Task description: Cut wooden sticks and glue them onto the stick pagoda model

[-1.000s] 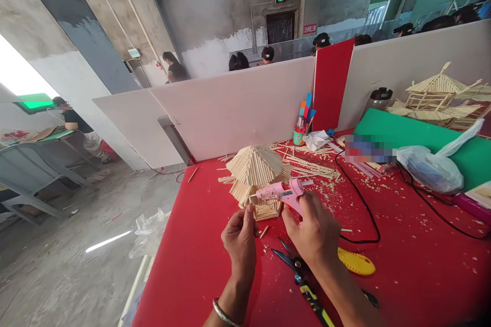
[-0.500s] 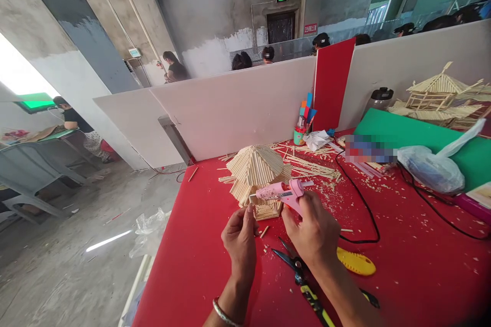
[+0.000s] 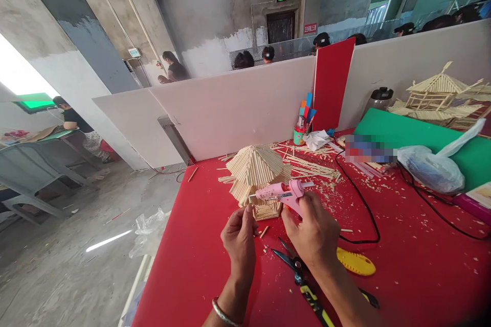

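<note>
My right hand grips a pink hot glue gun by its handle, the nozzle pointing left. Just below that nozzle, my left hand is closed in a pinch; what lies between thumb and finger is too small to make out. Behind both hands stands a small pavilion model built of pale wooden sticks, with a tiered, sloping roof. Its lower front is partly hidden by the glue gun and my left hand. A short stick piece lies on the red table beside my left hand.
Black-bladed shears and a yellow-handled tool lie near my right forearm. A black cord curves across the right side. Loose sticks and shavings are strewn behind the model. A plastic bag and green board are farther right.
My hands, the glue gun and the model hold almost exactly the same positions. In the background, people beyond the partition have shifted slightly.
</note>
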